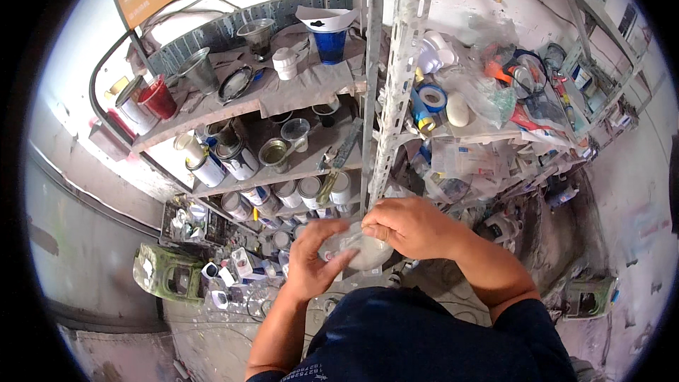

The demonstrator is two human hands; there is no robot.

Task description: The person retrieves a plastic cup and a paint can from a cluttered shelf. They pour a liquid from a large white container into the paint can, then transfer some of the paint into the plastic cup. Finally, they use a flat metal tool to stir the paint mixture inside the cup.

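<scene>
My right hand is closed, with thumb and index finger pinched on the top of a translucent plastic bag with pale contents, held low in front of my body. My left hand is at the bag's left side, its thumb and fingers curved and spread apart, slightly blurred. I cannot make out whether its fingertips touch the plastic. Just above the hands is a lower shelf of paint cans.
A metal rack holds cups and cans on its shelves, split by a perforated upright from cluttered bags, tape and tools at right. Green plastic objects stand low at either side. Small containers and hoses lie on the floor.
</scene>
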